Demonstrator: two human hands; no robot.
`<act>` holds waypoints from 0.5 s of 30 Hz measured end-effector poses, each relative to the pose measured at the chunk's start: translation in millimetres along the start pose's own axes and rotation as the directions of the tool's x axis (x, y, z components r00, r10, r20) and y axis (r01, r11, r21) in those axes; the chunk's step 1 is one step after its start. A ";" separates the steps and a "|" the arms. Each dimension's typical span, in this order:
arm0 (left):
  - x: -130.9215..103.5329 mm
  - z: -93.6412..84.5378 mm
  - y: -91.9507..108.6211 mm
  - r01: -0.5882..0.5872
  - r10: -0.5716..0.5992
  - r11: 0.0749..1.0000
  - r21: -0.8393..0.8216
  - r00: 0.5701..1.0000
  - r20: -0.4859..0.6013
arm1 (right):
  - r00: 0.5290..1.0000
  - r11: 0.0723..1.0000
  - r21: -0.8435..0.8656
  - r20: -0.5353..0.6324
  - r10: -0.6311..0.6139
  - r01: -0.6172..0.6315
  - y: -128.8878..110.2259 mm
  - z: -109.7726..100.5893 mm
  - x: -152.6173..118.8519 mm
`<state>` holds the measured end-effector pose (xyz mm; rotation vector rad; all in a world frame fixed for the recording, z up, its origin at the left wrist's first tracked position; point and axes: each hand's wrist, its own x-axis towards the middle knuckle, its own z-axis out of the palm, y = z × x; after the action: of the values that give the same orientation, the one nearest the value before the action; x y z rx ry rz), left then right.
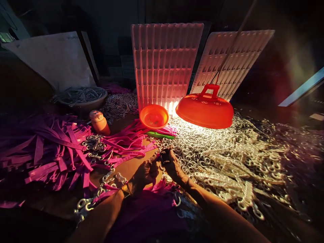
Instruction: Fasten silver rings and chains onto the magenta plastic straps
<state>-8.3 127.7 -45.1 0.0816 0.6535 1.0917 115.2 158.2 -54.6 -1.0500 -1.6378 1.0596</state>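
Note:
My left hand (146,172) is closed, its fingers curled round what looks like the end of a purple strap (154,181) that runs down toward my lap. Close beside it, my right hand (172,166) is closed with thumb and fingers pinched together; whatever sits in that pinch is dark and too small to make out. The fingertips of both hands nearly meet. Just right of them begins a large heap of metal ring chains (202,152). More purple straps (60,145) lie piled to the left, some with chains (108,173) attached.
A red lamp shade (205,109) hangs low over the chain heap. Behind my hands are an orange bowl (154,116) and a green tool (160,135). An orange bottle (99,122) stands left, near a basin (82,105) of metal pieces. Ribbed panels (167,60) stand upright behind.

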 end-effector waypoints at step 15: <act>7.9 -15.8 0.0 -0.123 0.121 0.977 0.175 0.992 0.022 | 0.991 0.989 -0.089 0.065 -0.114 0.120 5.5 -7.3 12.6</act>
<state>-14.3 130.4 -61.5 0.2834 0.7415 1.1482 120.1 173.0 -55.1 -0.9775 -1.7890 0.9526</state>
